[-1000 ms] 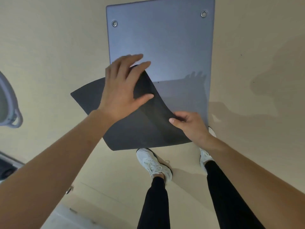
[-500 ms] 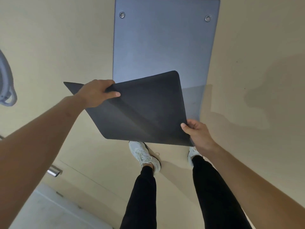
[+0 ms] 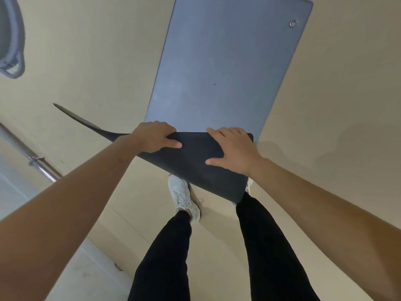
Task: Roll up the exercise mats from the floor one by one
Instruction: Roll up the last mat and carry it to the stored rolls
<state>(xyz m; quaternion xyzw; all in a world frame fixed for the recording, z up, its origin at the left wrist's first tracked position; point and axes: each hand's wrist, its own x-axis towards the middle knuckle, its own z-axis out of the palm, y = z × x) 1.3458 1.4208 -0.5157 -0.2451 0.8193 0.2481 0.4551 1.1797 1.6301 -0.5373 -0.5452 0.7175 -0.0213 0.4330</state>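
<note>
Seen from the head camera, a person bends over a grey-blue exercise mat (image 3: 227, 68) that lies flat on the pale floor (image 3: 97, 61) and stretches away to the far right, one metal eyelet (image 3: 293, 23) showing at its far corner. The near end is lifted and turned over toward the far end, its dark underside facing up, while its left corner trails out loose above the floor. The left hand (image 3: 155, 137) grips the turned edge, fingers curled over it and thumb pressed on the dark face; the right hand (image 3: 233, 148) lies flat on the same flap, fingers together and straight, thumb spread wide. A white shoe (image 3: 182, 196) stands just near of the flap and a metal bar (image 3: 43, 168) runs along the floor at the left (the first turn of the roll is not yet formed). To start the roll cleanly, the person would likely do best to square the flap with the mat's long sides, gather in the stray left corner, and tuck the edge tightly under before pushing away with even pressure from both hands, lest the roll run crooked.
</note>
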